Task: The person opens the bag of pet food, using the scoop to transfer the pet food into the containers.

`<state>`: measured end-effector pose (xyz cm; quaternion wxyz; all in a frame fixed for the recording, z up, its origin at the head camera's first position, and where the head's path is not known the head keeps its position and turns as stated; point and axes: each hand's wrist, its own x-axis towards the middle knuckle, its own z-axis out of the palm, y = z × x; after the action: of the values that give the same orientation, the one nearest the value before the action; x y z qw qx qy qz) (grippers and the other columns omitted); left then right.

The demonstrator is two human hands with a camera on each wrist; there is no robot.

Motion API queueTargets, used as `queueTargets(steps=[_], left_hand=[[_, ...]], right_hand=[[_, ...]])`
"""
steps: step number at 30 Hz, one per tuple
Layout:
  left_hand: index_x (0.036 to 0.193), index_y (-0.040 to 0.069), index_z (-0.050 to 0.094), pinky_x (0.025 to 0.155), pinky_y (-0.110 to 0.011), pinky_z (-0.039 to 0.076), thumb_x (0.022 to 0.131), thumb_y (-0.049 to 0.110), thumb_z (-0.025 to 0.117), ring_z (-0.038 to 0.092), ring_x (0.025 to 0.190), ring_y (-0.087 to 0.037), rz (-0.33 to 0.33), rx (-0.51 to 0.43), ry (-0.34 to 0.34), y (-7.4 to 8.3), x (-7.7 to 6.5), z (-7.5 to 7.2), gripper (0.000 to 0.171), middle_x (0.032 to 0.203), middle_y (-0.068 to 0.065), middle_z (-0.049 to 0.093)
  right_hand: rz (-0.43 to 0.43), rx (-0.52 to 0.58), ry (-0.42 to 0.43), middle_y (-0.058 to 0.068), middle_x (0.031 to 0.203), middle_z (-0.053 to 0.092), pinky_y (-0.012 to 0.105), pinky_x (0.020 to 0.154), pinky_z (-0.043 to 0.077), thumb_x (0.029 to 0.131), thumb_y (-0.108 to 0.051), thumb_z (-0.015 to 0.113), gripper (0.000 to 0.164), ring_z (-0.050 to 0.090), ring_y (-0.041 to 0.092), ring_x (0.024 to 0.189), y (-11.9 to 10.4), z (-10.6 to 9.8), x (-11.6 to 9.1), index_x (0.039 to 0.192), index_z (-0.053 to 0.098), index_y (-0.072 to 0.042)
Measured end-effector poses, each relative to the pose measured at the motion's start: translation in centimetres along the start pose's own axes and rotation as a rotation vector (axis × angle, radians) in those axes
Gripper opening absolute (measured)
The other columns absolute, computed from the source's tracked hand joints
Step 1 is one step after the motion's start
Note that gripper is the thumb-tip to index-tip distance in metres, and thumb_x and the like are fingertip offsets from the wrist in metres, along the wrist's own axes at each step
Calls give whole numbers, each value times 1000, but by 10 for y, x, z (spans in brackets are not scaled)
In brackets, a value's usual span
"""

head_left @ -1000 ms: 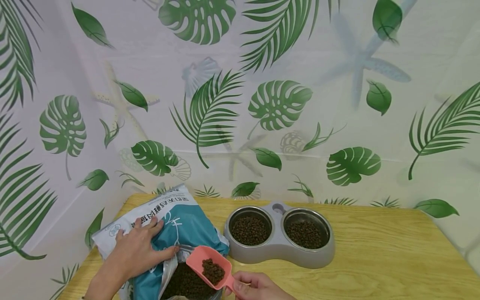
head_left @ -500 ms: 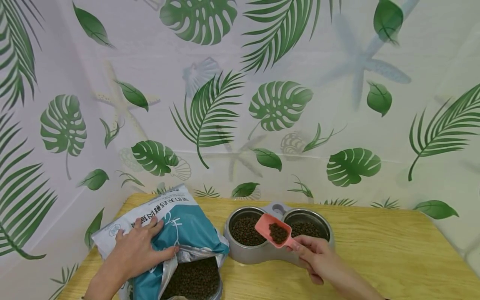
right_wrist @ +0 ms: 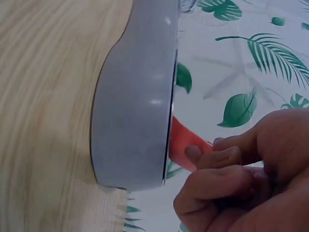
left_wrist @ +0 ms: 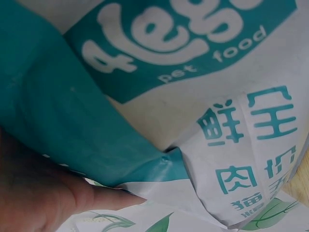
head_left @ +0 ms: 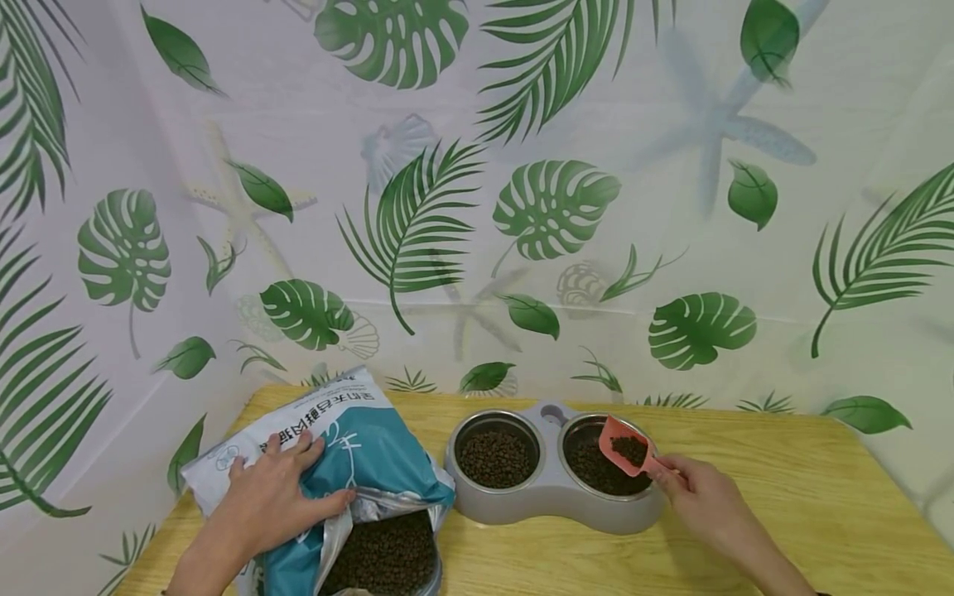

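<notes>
My right hand [head_left: 704,497] pinches the handle of a pink scoop [head_left: 609,447] over the right steel bowl [head_left: 574,463]. Brown kibble [head_left: 629,449] lies in the scoop, and more covers the bottom of that bowl. In the right wrist view the scoop [right_wrist: 182,140] shows just past the grey stand's rim, behind curled fingers. My left hand [head_left: 272,497] rests with spread fingers on a teal and white pet food bag [head_left: 380,447], thumb by its opening. Kibble fills the bag's mouth. The left wrist view shows printed lettering on the bag [left_wrist: 164,116].
The left steel bowl [head_left: 498,459] holds kibble too. Both bowls sit in one grey stand [head_left: 551,497] on a wooden table [head_left: 768,480]. A leaf-printed sheet [head_left: 462,248] rises behind the table and along its left side.
My right hand has carried the loaded scoop from above the bag's mouth, across the left bowl and stand, to the right bowl. My left hand has stayed on the bag.
</notes>
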<state>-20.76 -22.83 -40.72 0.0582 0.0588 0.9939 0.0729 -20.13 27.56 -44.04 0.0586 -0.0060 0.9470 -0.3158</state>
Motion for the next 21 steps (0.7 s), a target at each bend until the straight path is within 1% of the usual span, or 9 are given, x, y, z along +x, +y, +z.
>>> queueTargets(steps=[1,3,5,7,8,12,14,17,21], left_hand=[[150,8,54,97,-89,28,81,86,55,38,139,-64,-1,2,-2,0,0,0,104,156,-24,47],[150,8,54,97,-88,28,81,86,54,38,139,-64,-1,2,-2,-1,0,0,104,156,-24,47],[150,9,54,97,-88,28,81,86,54,38,139,-64,0,2,-1,-1,0,0,103,156,-24,47],[150,9,54,97,-89,27,81,86,54,38,139,-64,-1,0,-4,-2,0,1,104,157,-24,46],[150,9,54,97,-89,27,81,86,54,37,139,-64,-1,-2,-4,-2,0,1,104,157,-24,46],[150,9,54,97,-89,27,81,86,54,37,139,-64,-2,-3,-8,-1,1,1,104,157,-24,46],[150,9,54,97,-89,27,81,86,54,38,139,-64,-2,-1,-7,-1,1,1,104,157,-24,46],[150,8,54,97,-89,27,81,86,55,38,139,-64,-1,-1,-5,-1,0,1,104,157,-24,46],[150,8,54,97,-89,27,81,85,55,38,139,-64,-1,0,-5,0,0,1,103,157,-24,46]], right_hand=[[-12,-28,14,12,90,70,31,61,44,108,-23,52,40,59,17,72,2,1,1,133,62,6],[-51,-82,51,4,71,59,27,55,35,107,-21,54,31,45,12,59,4,4,2,118,69,3],[-80,-129,85,-1,62,45,26,52,29,106,-19,56,24,36,12,53,4,8,2,108,70,1],[-107,-169,111,-1,60,44,26,53,30,105,-19,58,20,37,12,53,3,11,3,96,68,-4],[-121,-181,119,-1,61,47,27,54,31,105,-18,59,19,40,13,54,2,13,4,93,67,-6],[-161,-195,126,7,78,70,35,59,46,102,-18,62,16,60,18,65,-2,15,5,99,72,-6],[-172,-211,133,7,86,74,39,63,49,101,-19,63,17,65,20,71,-3,15,3,104,73,-5],[-164,-252,148,6,81,71,40,62,48,102,-19,63,17,63,21,70,-4,12,1,103,73,-5],[-152,-314,168,3,74,66,36,57,44,101,-17,62,18,56,18,63,-3,8,-4,104,72,-3]])
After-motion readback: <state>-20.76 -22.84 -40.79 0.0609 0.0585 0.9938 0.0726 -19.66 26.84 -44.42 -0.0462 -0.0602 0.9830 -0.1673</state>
